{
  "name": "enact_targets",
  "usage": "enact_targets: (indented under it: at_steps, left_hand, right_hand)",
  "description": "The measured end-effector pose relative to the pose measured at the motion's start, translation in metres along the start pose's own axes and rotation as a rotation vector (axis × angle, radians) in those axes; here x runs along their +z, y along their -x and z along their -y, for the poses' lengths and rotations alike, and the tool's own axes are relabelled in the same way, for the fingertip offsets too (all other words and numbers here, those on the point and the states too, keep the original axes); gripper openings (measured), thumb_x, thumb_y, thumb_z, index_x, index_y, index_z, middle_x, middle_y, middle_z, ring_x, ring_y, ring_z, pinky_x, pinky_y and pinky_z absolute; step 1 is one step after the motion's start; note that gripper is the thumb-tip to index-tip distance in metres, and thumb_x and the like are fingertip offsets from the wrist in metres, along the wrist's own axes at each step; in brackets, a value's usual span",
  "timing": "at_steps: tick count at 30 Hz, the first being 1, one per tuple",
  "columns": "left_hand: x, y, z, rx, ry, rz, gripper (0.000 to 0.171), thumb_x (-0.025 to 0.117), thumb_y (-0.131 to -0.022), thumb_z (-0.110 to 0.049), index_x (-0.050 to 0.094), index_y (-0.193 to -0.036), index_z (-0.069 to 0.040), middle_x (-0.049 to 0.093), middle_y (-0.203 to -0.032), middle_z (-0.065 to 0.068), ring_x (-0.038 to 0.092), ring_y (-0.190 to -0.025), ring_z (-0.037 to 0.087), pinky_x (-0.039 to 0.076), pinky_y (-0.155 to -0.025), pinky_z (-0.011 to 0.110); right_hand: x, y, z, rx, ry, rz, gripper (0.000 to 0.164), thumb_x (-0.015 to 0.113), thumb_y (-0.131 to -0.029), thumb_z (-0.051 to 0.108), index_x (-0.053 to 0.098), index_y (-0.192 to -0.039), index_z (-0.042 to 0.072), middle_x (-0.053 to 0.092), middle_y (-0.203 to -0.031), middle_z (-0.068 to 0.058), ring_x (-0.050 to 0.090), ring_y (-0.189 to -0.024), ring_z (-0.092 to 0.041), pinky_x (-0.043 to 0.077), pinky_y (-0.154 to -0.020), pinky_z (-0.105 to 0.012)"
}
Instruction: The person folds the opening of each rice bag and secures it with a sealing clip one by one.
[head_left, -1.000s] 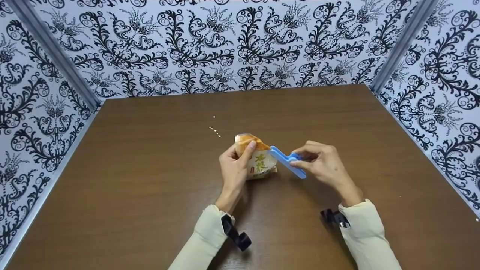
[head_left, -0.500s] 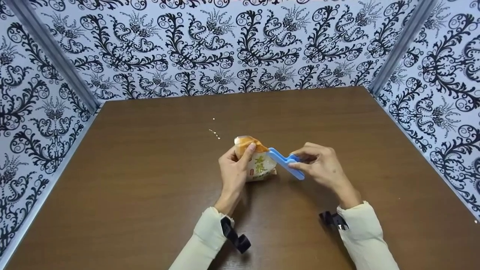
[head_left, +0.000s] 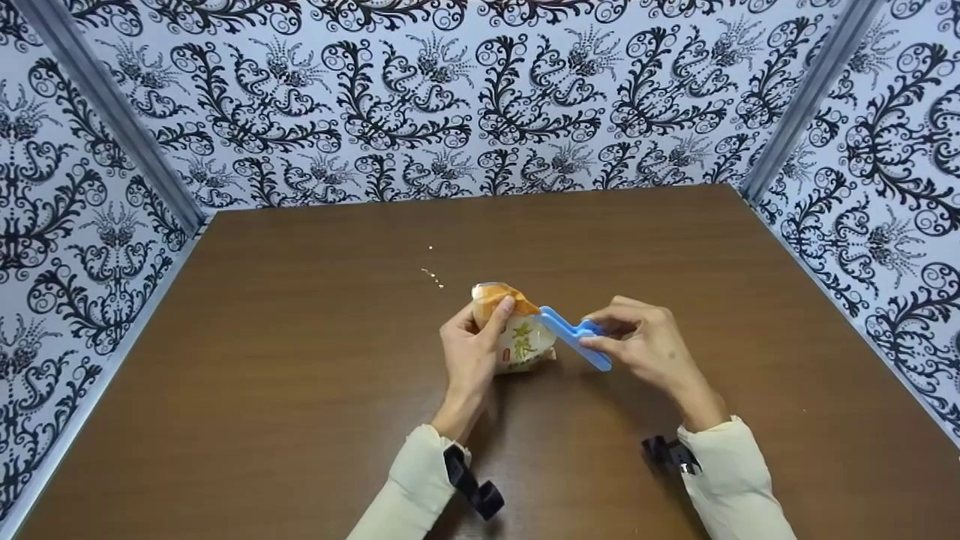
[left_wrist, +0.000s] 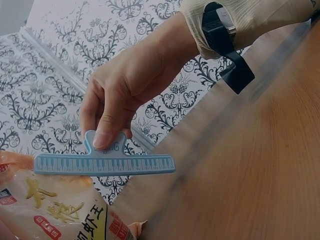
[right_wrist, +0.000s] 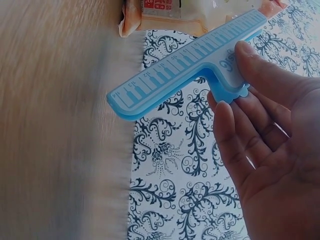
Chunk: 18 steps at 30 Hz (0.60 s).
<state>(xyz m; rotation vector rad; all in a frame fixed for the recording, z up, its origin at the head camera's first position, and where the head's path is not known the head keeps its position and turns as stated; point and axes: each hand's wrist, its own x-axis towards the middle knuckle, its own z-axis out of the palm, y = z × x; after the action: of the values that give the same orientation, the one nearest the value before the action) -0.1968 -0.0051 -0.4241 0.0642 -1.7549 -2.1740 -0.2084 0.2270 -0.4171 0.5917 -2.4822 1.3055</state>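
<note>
In the head view, my left hand [head_left: 470,354] pinches the folded orange top of a whitish snack bag [head_left: 523,341], thumb on the near side. My right hand [head_left: 651,345] pinches the handles of a light blue bag clip [head_left: 568,330] between thumb and fingers. The clip slants down to the right, its upper left end at the right corner of the fold. Seen from the left wrist, the clip [left_wrist: 105,164] has a ruler pattern and its left part overlaps the bag's top edge [left_wrist: 20,161]. Whether it bites the bag is not visible.
The brown table [head_left: 300,360] lies beneath both hands. A few pale crumbs [head_left: 433,277] are scattered beyond the bag to the left. Patterned walls [head_left: 420,97] enclose the back and sides. Dark straps [head_left: 472,480] hang at the wrists.
The scene sits slightly lower in the head view, as the camera has tilted. Hands, bag and clip keep nearly the same places relative to one another.
</note>
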Motion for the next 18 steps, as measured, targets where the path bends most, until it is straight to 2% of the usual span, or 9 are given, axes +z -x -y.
enact_targets:
  at_steps: [3,10,18]
  left_hand:
    - [0.0006,-0.0002,0.0004,0.001,-0.005,-0.001,0.017,0.078,-0.093,-0.013,0.077,-0.095,0.004,0.071,-0.077,-0.001,0.064,-0.071,0.01,0.053,-0.065,0.024]
    - [0.0014,0.0006,0.0019,0.002,-0.012,0.001,0.016,0.079,-0.092,-0.013,0.077,-0.094,0.003,0.075,-0.081,0.004,0.066,-0.073,0.011,0.054,-0.067,0.026]
    - [-0.0011,0.0013,0.0001,-0.001,-0.013,0.0,0.018,0.079,-0.093,-0.015,0.075,-0.089,0.002,0.075,-0.082,0.004,0.067,-0.073,0.012,0.055,-0.066,0.026]
  right_hand:
    - [-0.0007,0.0012,0.0008,-0.011,0.004,-0.008,0.02,0.093,-0.077,0.014,0.083,-0.094,0.018,0.069,-0.079,0.002,0.066,-0.071,-0.006,0.056,-0.066,-0.019]
    - [-0.0006,0.0023,0.0021,-0.015,-0.009,-0.025,0.02,0.093,-0.076,0.013,0.084,-0.094,0.017,0.069,-0.078,0.001,0.067,-0.071,-0.006,0.057,-0.065,-0.019]
    - [0.0033,0.0002,0.0038,-0.024,-0.022,-0.029,0.02,0.093,-0.076,0.013,0.084,-0.094,0.016,0.07,-0.079,0.001,0.067,-0.072,-0.006,0.058,-0.065,-0.021]
